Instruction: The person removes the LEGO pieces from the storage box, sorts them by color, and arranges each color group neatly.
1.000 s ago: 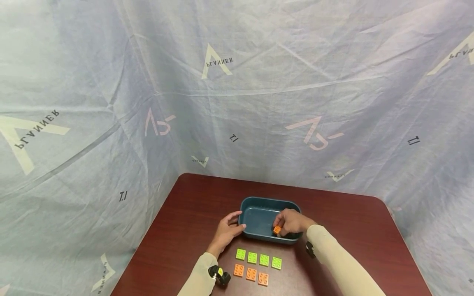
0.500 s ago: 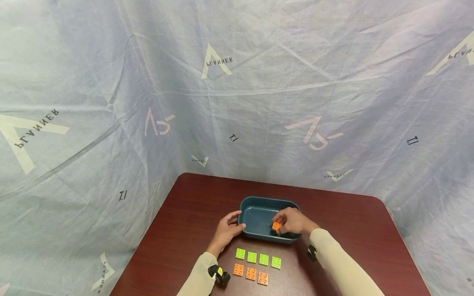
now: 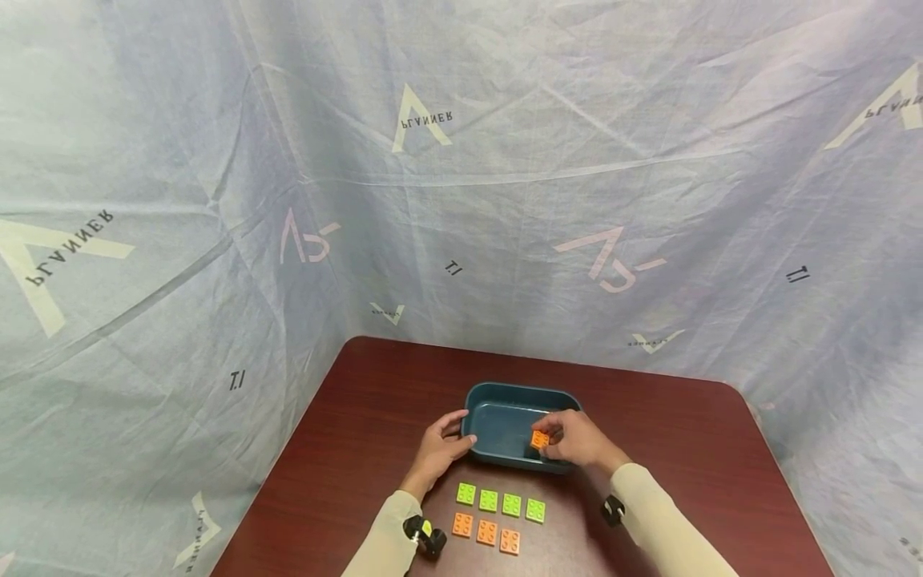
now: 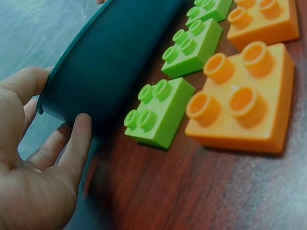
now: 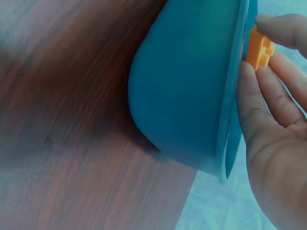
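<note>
A dark teal plastic tub (image 3: 497, 460) sits on the table; its outer wall (image 4: 103, 72) fills much of the left wrist view. My left hand (image 3: 435, 453) holds the tub's left end, thumb and fingers spread along its rim and wall. At the tub's right side, my right hand (image 3: 580, 439) pinches an orange toy building brick (image 3: 538, 439) over the inside. In the right wrist view that brick (image 5: 259, 50) is between the thumb and fingertips, just past the rim. A row of several lime green bricks (image 3: 488, 501) lies in front of the tub, and three orange bricks (image 3: 486, 533) lie nearer me.
The dark red wood table (image 3: 663, 433) has rounded far corners. Pale cloth sheets (image 3: 505, 200) with printed marks hang behind it and on both sides. Small black camera mounts (image 3: 425, 535) are strapped to both wrists.
The orange brick in my right hand has lifted slightly, and its studs have turned into view. The right wrist has shifted a little toward me. My left hand stays on the tub.
</note>
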Demonstrator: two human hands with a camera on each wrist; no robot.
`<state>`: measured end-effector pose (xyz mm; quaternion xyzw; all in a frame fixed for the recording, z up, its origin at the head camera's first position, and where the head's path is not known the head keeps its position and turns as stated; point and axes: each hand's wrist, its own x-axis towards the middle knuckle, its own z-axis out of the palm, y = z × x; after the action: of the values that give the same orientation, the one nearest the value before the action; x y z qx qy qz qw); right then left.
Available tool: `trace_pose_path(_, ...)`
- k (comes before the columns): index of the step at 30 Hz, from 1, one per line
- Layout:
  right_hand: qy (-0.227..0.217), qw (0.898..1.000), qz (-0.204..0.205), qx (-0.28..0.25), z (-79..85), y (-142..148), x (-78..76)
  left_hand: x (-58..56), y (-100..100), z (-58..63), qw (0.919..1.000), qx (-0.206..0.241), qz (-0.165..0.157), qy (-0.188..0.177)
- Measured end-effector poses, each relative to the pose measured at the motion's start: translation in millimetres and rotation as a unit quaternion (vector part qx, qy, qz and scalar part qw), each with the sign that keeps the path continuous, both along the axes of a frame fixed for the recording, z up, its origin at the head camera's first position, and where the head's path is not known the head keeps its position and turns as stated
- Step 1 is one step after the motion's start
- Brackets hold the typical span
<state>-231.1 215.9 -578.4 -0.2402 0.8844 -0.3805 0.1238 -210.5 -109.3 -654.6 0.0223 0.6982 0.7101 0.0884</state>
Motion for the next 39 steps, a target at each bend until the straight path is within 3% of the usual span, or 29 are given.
trace_pose_path(7, 0.006, 0.999, -0.028, -0.018, 1.1, 0.2, 18.6, 1.1, 1.1, 0.0, 1.0, -0.004, -0.002, 0.003)
trace_pose_path(16, 0.048, 0.997, -0.034, -0.051, -1.6, -5.7, 42.0, 0.8, 2.8, -0.1, 1.0, -0.008, -0.003, 0.004)
trace_pose_path(24, 0.028, 0.996, -0.045, -0.071, -8.5, -9.2, 66.2, 1.2, 1.1, -0.4, 0.9999, -0.008, -0.004, 0.01)
trace_pose_path(34, 0.066, 0.994, -0.054, -0.073, -12.2, -15.2, 98.1, 0.9, -0.6, 1.0, 0.9999, -0.009, -0.005, 0.005)
trace_pose_path(39, 0.058, 0.994, -0.057, -0.079, -18.2, -17.7, 110.7, 0.5, -0.5, 1.0, 1.0, -0.004, -0.006, 0.004)
